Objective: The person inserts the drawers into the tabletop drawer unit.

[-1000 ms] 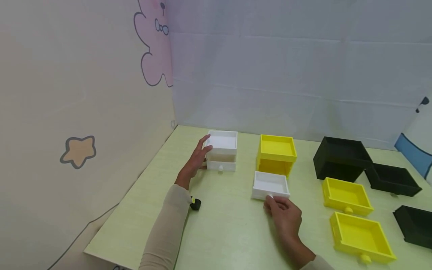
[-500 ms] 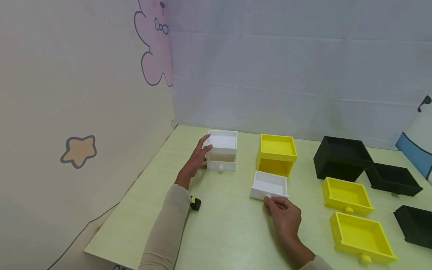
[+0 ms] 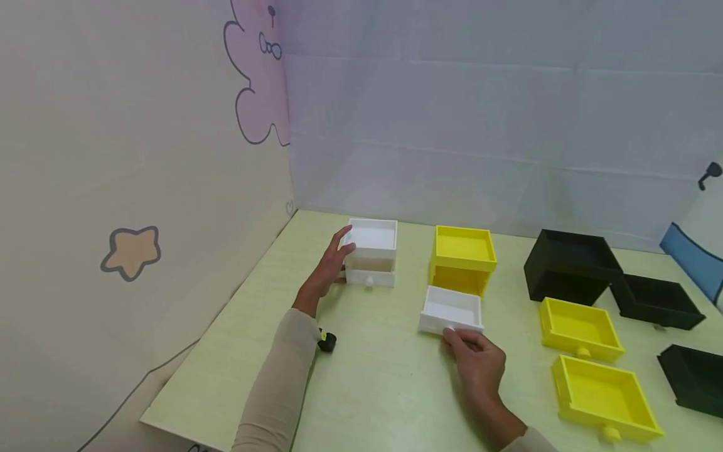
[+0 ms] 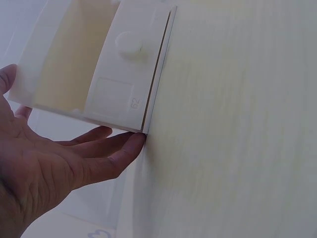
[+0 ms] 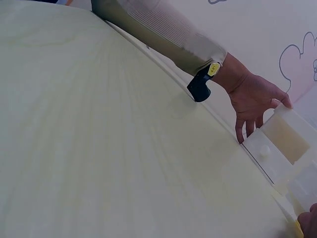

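The left hand [image 3: 327,267] lies along the left side of a white cabinet [image 3: 371,235], its fingers spread and touching it. In the cabinet's lower part is a white drawer [image 3: 382,278] with a round knob, also seen in the left wrist view, where the fingertips [image 4: 134,144] meet the cabinet's side below the drawer front [image 4: 116,91]. The right hand [image 3: 477,364] pinches the knob of a separate white drawer [image 3: 452,307], which is in front of a yellow cabinet [image 3: 464,248]. In the right wrist view only part of the right hand [image 5: 309,223] shows at the lower right edge.
Right of the yellow cabinet stands a black cabinet [image 3: 570,263]. Two yellow drawers [image 3: 582,323] and two black drawers [image 3: 658,298] lie at the right. A wall [image 3: 169,157] borders the table [image 3: 226,370] on the left. The left wrist carries a black device [image 3: 327,342].
The right hand and the separate white drawer have shifted slightly left compared with a second ago. The left hand has stayed against the white cabinet.
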`<state>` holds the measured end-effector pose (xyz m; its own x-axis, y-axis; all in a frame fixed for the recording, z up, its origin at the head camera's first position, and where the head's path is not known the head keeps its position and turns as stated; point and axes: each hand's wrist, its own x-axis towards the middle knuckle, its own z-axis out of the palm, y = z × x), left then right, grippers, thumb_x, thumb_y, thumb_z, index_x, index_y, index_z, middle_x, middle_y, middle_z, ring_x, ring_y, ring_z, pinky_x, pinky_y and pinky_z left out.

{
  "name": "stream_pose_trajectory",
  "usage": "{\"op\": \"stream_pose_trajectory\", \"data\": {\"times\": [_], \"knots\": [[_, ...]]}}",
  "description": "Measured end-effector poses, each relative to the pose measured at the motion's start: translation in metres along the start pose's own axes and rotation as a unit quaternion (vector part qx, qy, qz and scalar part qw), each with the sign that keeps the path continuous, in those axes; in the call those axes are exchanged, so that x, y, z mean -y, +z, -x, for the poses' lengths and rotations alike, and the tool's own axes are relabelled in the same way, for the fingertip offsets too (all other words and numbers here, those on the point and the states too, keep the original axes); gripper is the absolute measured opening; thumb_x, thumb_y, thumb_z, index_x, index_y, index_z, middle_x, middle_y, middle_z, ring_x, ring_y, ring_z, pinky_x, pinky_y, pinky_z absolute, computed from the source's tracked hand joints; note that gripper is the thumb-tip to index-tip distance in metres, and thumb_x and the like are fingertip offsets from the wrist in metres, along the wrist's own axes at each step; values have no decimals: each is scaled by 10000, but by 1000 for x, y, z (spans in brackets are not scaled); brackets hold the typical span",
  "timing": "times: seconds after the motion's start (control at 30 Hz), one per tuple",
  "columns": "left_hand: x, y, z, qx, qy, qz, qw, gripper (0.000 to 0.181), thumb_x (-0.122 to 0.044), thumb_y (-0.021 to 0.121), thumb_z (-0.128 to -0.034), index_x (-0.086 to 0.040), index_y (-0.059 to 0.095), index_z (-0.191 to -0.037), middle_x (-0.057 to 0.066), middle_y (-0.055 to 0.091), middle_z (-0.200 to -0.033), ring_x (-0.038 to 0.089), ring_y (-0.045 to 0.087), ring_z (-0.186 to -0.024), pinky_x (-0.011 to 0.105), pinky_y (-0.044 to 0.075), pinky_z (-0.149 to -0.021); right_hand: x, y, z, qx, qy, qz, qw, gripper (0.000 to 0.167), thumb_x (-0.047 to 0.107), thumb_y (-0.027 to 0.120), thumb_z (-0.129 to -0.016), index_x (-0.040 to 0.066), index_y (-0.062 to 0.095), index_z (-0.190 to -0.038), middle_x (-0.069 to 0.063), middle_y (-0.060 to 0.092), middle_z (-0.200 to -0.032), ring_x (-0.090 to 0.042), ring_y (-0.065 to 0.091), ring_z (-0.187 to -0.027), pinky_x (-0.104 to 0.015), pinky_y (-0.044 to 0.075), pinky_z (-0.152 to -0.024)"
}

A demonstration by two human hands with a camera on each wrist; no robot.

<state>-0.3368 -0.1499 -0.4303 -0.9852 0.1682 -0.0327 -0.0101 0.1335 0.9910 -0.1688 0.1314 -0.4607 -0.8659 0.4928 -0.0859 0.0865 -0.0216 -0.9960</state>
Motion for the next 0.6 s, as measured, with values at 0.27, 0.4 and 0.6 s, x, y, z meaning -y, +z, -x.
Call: {"op": "stream_pose_trajectory", "data": {"times": [0.27,0.4,0.6], "knots": [[0,1,1,-5,-4,-18,10000,558,-539,489,-982,-521,266,-1494,69,183,-1601,564,377,-1315,711,382,-951,-1,1,3,-161,-109,-369,9991,240,73,844,-782,-87,724,-913,77,699,-678,-70,690,-644,-226,563,-632],[1,0,0,-31,34,-41,10000,559,-546,490,-982,-520,267,-1494,62,173,-1606,570,369,-1316,723,377,-944,-3,3,7,-227,-348,-312,9986,231,79,858,-770,-78,737,-889,80,698,-678,-50,676,-625,-199,550,-605],[0,1,0,-15,71,-35,10000,552,-521,480,-997,-506,261,-1504,59,175,-1605,562,369,-1318,729,374,-941,-1,6,16,-227,-587,-635,9960,244,43,860,-758,-123,726,-878,46,703,-670,-50,674,-609,-187,539,-575]]}}
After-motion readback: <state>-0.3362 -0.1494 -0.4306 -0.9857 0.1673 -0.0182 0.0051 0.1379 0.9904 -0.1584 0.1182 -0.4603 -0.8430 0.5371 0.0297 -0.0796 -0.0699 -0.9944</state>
